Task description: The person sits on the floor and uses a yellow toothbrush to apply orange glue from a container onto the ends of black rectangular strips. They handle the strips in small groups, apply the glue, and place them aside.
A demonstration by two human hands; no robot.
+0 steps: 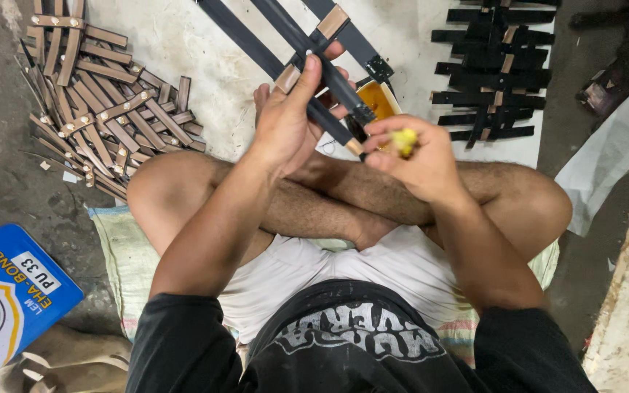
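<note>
Black straps (307,54) sit gripped in the left hand (289,124), right hand (416,160) just beside.

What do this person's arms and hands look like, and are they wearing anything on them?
Both arms are bare from the upper arm down, with short black sleeves ending above the elbows. The left hand and right hand are bare: no gloves, rings, watch or wristbands show.

Two hands (285,120), three long black strips (307,58), one blue tin (9,298), two strap piles (103,102).
</note>
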